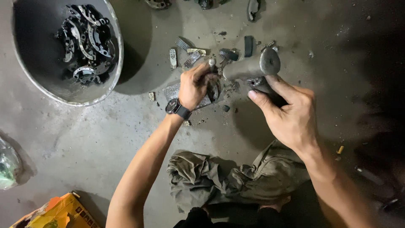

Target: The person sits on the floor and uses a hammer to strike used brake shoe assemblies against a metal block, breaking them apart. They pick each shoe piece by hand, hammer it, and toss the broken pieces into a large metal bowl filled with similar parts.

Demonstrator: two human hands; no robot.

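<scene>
The left hand (195,85) is closed in a fist around a thin metal punch (211,63), whose rounded top pokes up above the knuckles; a dark wristwatch (177,108) sits on that wrist. The right hand (291,114) grips the handle of a hammer (253,67), fingers wrapped under it, with the hammer's thick grey steel head lying sideways just right of the punch top — whether the two touch cannot be told.

Under the left hand, partly hidden by the fingers, a dark curved metal part (214,89) rests on a flat grey slab (175,90) on the concrete floor (84,139). The part looks worn and dirty; its exact shape is hard to make out.

Just beyond the hands lie scattered scraps (192,55) — small ribbed strips, a pale rectangular piece and dark curved pads. Far to the left of the left hand and beyond it stands a round metal basin (116,55) holding a heap of curved, blackened metal shoes (86,40). Nearer the person, between the two forearms, a crumpled olive-grey cloth (223,177) lies on the floor. By the left elbow an orange and yellow bag (59,213) shows at the frame's bottom edge, and a clear plastic bag (7,166) sits at the left edge. Small crumbs of debris dot the floor around the slab.
</scene>
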